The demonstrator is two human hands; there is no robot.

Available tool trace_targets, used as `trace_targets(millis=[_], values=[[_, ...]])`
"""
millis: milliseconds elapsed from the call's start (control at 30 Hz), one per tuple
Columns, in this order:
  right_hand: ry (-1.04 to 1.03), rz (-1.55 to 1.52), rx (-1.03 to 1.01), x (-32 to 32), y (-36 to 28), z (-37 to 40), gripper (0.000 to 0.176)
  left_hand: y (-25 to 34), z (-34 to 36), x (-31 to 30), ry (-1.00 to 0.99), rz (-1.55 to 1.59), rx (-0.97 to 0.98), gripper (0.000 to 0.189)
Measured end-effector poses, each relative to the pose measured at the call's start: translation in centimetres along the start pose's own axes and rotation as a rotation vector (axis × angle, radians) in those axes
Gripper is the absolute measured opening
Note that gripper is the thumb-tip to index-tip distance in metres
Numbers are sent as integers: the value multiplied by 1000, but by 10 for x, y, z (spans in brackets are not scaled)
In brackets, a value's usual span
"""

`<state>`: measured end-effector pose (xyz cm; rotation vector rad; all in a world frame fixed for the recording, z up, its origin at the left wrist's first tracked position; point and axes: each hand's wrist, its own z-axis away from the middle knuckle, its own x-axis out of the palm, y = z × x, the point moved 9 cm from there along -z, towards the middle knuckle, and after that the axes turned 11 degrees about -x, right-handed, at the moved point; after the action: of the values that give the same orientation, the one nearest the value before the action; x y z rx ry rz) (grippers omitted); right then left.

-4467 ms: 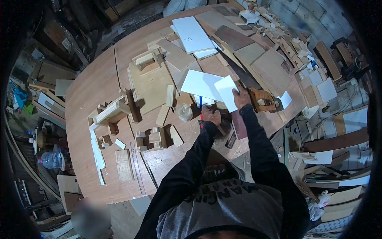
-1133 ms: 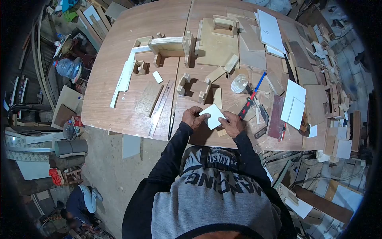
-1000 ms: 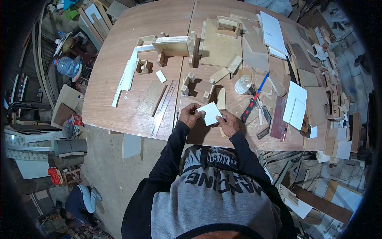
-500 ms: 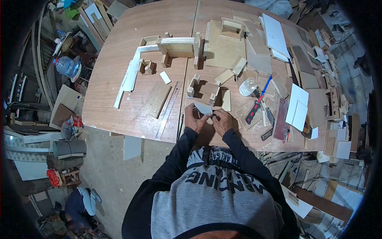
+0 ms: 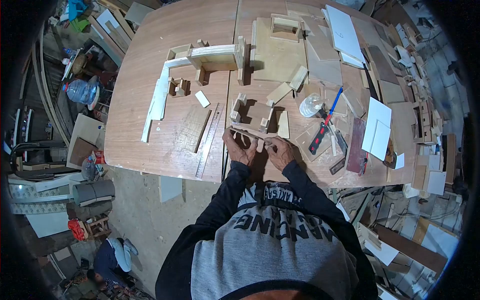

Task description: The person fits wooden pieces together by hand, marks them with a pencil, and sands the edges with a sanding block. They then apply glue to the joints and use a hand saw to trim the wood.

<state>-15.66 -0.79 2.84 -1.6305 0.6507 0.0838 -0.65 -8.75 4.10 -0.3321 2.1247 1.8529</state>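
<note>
Between my two hands, a small thin panel is held nearly edge-on near the table's front edge. My left hand is closed on its left part, with the thumb on the near side. At the right end, the fingers of my right hand pinch the panel; their tips are partly hidden. Just beyond the hands stands a small wooden assembly with upright blocks. A narrow light wood piece lies beside it.
A steel ruler and a wooden board lie to the left. On the right are a red-and-black tool, a clear plastic container and white panels. A larger wooden frame stands farther back. Another person crouches at lower left.
The panel has turned from showing its pale face to nearly edge-on. Both hands have stayed close together, their fingers shifted along it. The camera view has moved slightly.
</note>
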Motion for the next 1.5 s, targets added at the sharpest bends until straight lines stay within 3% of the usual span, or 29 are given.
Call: trace_targets(millis=[333, 433, 667, 767, 833, 867, 967, 1267, 1500], values=[[-212, 98, 8, 15, 14, 7, 20, 20, -8, 4, 98, -215, 103, 80], [-235, 67, 50, 14, 14, 6, 21, 0, -11, 7, 89, -87, -32, 77], [-137, 44, 52, -5, -32, -11, 16, 9, -11, 5, 89, -140, 3, 80], [3, 118, -119, -20, -62, -31, 17, 9, -11, 5, 105, -145, 14, 82], [50, 440, -429, -22, -104, -43, 23, 7, -11, 6, 97, -82, 29, 83], [-20, 428, -294, -11, -88, -47, 28, 3, -11, 8, 101, -78, 29, 83], [24, 556, -448, -1, -104, -59, 28, -18, -11, 16, 81, 26, -31, 82], [-26, 596, -360, 13, -87, -73, 15, -17, -10, 6, 154, 125, -35, 84], [-20, 600, -246, 12, -74, -78, 16, -12, -11, 5, 81, -64, -36, 91]])
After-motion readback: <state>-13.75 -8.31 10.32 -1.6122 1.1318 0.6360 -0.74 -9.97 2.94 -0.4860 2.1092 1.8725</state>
